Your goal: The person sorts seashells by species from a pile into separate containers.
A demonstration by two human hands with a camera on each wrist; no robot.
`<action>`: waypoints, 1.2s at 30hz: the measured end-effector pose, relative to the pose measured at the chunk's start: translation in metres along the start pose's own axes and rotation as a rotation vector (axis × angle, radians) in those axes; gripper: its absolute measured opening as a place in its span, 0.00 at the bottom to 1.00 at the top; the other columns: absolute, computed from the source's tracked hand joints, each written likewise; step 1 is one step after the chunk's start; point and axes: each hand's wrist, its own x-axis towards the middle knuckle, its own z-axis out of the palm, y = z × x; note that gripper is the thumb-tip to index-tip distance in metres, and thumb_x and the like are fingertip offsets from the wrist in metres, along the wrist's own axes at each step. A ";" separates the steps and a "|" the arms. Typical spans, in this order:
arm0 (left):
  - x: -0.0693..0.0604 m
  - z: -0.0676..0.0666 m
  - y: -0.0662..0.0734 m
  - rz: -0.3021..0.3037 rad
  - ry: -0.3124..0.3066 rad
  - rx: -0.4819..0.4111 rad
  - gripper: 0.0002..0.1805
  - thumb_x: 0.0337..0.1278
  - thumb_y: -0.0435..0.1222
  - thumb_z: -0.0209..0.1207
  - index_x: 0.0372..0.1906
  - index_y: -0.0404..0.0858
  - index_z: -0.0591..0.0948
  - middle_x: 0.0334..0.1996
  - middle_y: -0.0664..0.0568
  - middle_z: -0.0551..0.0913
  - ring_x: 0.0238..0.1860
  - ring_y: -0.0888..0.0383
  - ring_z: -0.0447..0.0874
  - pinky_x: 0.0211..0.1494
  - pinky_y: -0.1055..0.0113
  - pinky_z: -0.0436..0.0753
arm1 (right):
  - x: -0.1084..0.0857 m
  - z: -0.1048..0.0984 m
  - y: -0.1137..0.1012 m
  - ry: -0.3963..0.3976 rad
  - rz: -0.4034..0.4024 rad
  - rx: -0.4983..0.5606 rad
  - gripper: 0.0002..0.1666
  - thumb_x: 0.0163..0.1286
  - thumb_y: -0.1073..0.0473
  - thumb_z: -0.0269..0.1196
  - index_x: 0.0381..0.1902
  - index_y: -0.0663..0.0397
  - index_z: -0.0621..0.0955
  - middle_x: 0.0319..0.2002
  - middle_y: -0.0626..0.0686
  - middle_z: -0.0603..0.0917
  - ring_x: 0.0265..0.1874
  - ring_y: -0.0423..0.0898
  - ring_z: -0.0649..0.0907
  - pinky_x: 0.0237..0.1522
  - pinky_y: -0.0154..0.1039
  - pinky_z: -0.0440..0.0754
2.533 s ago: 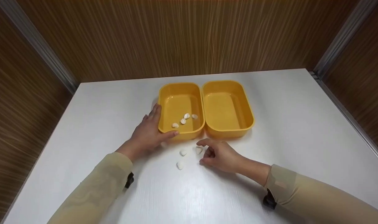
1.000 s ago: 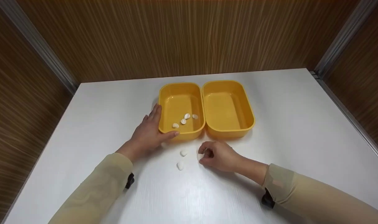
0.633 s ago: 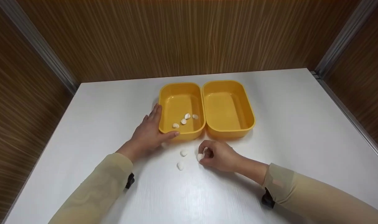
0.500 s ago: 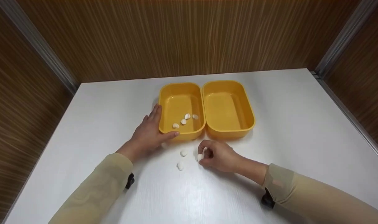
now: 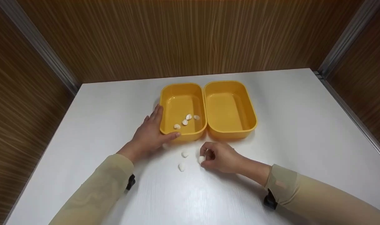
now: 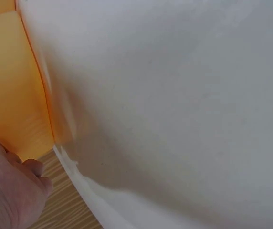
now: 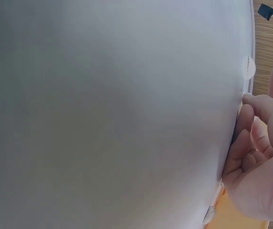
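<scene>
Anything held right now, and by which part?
The right hand pinches a small white shell, apparently by its edges; the exact spot is too small to tell. The left hand only rests against the left yellow box.

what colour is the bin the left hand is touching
Yellow, leaning to orange; the bin shows best in the head view.

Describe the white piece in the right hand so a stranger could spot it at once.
Find the two yellow boxes on the white table. On their near side, the right hand pinches the piece. That grip sets it apart: two loose pieces lie on the table to its left, and four more sit in the left box.
</scene>
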 end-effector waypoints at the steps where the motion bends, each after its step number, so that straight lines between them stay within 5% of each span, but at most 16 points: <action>1: 0.000 0.000 0.000 0.000 -0.002 0.001 0.73 0.55 0.80 0.54 0.87 0.36 0.39 0.87 0.45 0.38 0.86 0.48 0.42 0.86 0.52 0.43 | 0.000 0.000 0.000 -0.003 -0.001 -0.001 0.14 0.60 0.65 0.78 0.37 0.51 0.82 0.23 0.38 0.77 0.25 0.34 0.75 0.33 0.32 0.74; 22: -0.001 0.000 -0.001 0.001 0.002 -0.003 0.74 0.54 0.80 0.55 0.87 0.36 0.39 0.87 0.44 0.38 0.85 0.45 0.44 0.86 0.52 0.43 | -0.006 -0.001 -0.002 -0.037 -0.107 -0.031 0.10 0.63 0.68 0.74 0.40 0.53 0.85 0.26 0.39 0.77 0.28 0.36 0.76 0.33 0.30 0.74; 36: 0.000 0.001 -0.002 0.008 0.005 -0.010 0.73 0.55 0.80 0.55 0.87 0.35 0.39 0.87 0.43 0.39 0.85 0.46 0.44 0.86 0.51 0.44 | -0.009 -0.005 -0.003 -0.098 -0.123 -0.008 0.15 0.64 0.71 0.71 0.42 0.45 0.84 0.29 0.41 0.79 0.31 0.39 0.78 0.38 0.41 0.72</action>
